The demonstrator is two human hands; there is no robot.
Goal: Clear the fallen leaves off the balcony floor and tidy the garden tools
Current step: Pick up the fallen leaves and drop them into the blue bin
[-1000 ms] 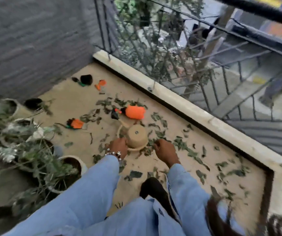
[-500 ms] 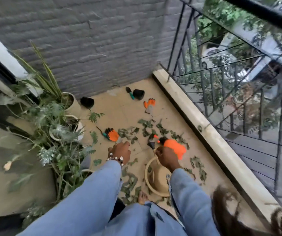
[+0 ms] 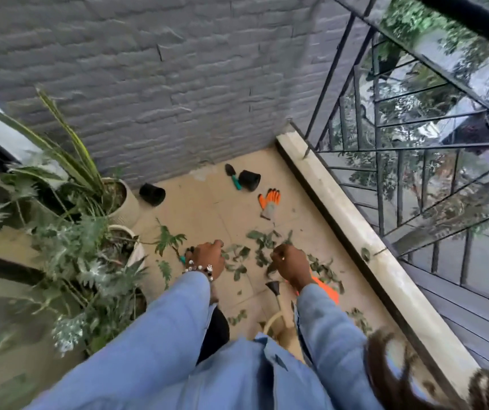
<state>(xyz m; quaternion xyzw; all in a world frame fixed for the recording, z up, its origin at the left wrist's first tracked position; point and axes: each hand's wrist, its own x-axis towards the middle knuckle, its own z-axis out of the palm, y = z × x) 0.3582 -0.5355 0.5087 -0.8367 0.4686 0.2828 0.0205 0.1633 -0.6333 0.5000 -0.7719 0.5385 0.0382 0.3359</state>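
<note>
Green fallen leaves [image 3: 262, 253] lie scattered on the tan balcony floor [image 3: 207, 208] between and beyond my hands. My left hand [image 3: 207, 257], with a bead bracelet, reaches down with curled fingers; a teal tool tip [image 3: 181, 258] shows beside it, and what it holds is hidden. My right hand [image 3: 289, 263] is curled round a few leaves. Under my right arm lies an orange sprayer [image 3: 327, 291] with a black nozzle [image 3: 273, 287]. Farther off are an orange glove [image 3: 270, 202], a teal-handled trowel [image 3: 233, 176] and a black pot [image 3: 249, 180].
Potted plants [image 3: 83, 232] crowd the left side, with another black pot [image 3: 152, 194] tipped over by the grey brick wall. A pale ledge [image 3: 355, 232] and black railing [image 3: 379, 179] bound the right. A beige container rim [image 3: 275, 321] sits near my knees.
The view swung left and up toward the wall. Both hands moved forward from the beige container into the leaf patch, and my left hand now covers the orange item with the teal tool.
</note>
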